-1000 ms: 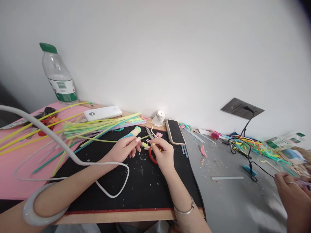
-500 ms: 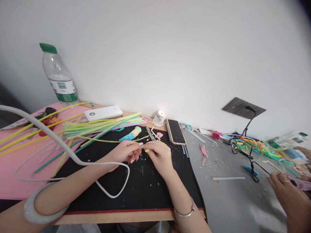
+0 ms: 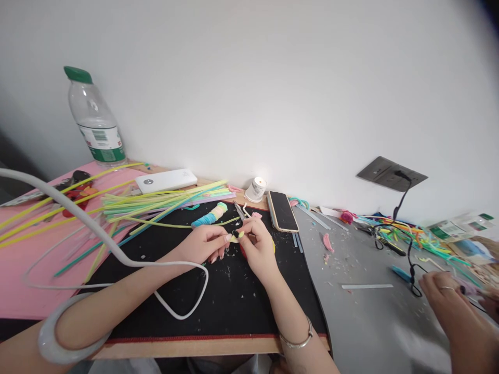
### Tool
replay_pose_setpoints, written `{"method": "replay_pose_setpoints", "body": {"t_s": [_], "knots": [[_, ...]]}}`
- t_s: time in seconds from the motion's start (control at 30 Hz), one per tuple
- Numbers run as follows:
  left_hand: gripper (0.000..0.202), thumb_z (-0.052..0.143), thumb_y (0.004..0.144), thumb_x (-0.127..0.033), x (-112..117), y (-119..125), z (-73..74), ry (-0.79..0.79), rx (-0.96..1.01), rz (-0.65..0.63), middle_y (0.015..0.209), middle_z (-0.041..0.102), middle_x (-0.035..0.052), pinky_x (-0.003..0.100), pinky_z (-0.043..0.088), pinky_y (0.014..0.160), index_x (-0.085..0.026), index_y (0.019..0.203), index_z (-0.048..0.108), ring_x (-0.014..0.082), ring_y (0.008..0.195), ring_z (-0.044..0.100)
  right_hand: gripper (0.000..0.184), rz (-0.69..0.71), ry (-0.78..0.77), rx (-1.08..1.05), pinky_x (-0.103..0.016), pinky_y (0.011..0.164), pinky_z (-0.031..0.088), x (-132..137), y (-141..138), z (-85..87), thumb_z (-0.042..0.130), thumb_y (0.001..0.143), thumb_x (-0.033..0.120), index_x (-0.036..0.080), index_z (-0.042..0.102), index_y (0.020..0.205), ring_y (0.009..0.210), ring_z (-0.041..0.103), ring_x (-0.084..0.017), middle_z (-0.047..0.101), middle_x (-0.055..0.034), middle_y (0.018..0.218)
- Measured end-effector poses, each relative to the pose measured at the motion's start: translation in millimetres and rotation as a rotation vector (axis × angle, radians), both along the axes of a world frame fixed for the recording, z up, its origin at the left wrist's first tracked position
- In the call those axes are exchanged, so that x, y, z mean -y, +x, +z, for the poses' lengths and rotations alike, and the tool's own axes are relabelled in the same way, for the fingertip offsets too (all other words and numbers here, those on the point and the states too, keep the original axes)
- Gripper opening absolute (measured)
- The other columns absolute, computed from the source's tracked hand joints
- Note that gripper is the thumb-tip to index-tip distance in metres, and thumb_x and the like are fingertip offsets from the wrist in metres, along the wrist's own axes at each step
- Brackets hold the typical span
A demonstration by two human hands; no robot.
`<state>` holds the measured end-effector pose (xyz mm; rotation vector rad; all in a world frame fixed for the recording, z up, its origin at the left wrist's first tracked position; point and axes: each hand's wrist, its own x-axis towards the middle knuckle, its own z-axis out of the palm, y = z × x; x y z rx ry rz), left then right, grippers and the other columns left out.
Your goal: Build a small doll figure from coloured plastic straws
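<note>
Head view: small yellow piece [image 3: 234,239], black bit [image 3: 236,234] against it, pinched at fingertips between left hand [image 3: 206,243] and right hand [image 3: 258,249], just above black mat [image 3: 175,322]. Grip of both: closed, thumb and finger, on the yellow piece; most of it hidden by fingers.

Around: blue-to-yellow fuzzy roll [image 3: 210,215] lying just beyond left hand, scissors [image 3: 240,211] pointing away behind right hand, handles mostly covered. Farther back: upturned white cup [image 3: 255,190], phone [image 3: 283,212], white power bank [image 3: 167,181]. Off left, bundle of pastel fuzzy stems [image 3: 156,202], pink sheet [image 3: 23,291], large green-capped bottle [image 3: 99,122] against wall. Off right, on grey surface [image 3: 351,332]: pink piece [image 3: 327,242], translucent stick [image 3: 367,286], tangle of coloured stems. In the way: white cable [image 3: 183,263] looping over left forearm, near the wrist. At right edge, co-worker's hand [image 3: 444,296] near black cord, well apart.

Versus half a second ago: black bit and more of the yellow piece now visible at fingertips, right hand turned slightly, co-worker's hand shifted left, black cord bent differently. Roll, phone, cup, bundle: same places.
</note>
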<state>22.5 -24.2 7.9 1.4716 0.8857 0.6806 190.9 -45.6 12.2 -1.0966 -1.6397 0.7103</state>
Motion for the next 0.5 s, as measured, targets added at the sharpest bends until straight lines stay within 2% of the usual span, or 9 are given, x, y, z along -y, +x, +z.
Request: {"method": "replay_pose_setpoints", "body": {"t_s": [0.1,0.3,0.37,0.5], "knots": [[0.030,0.048,0.085,-0.040,1.7,-0.3,3.1,0.049,-0.044,-0.010,0.054,0.051,-0.0029,0.021,0.037,0.045,-0.016,0.068,0.051,0.0083,0.045,0.045,0.012,-0.012,-0.130,-0.079,-0.026,0.062,0.040,-3.3,0.2,-2.2,0.060,0.078,0.022,0.019,0.053,0.069,0.070,0.048,-0.014,0.051,-0.0012,0.076],[0.029,0.046,0.087,-0.038,2.4,-3.2,7.3,0.136,-0.085,-0.113,0.057,0.051,-0.0026,0.021,0.038,0.048,-0.016,0.068,0.051,0.0093,0.049,0.048,0.023,0.122,-0.599,-0.299,-0.019,0.042,0.022,-3.4,2.6,-1.9,0.066,0.073,0.035,0.019,0.049,0.070,0.044,0.028,-0.006,0.041,0.0072,0.056],[0.030,0.045,0.089,-0.039,1.5,-3.6,3.0,0.127,-0.042,-0.130,0.058,0.050,-0.0029,0.022,0.039,0.049,-0.016,0.070,0.050,0.0092,0.049,0.048,0.026,0.153,-0.623,-0.334,-0.019,0.040,0.019,-2.1,2.7,0.0,0.066,0.073,0.037,0.019,0.048,0.069,0.043,0.026,-0.005,0.043,0.0074,0.055],[0.032,0.040,0.092,-0.041,0.3,-3.1,-8.8,0.089,0.079,-0.139,0.065,0.052,-0.0018,0.022,0.039,0.049,-0.016,0.076,0.051,0.0082,0.049,0.048,0.028,0.127,-0.524,-0.350,-0.018,0.040,0.022,-0.1,0.9,3.2,0.067,0.074,0.039,0.019,0.048,0.070,0.042,0.029,-0.005,0.043,0.0077,0.053]]}}
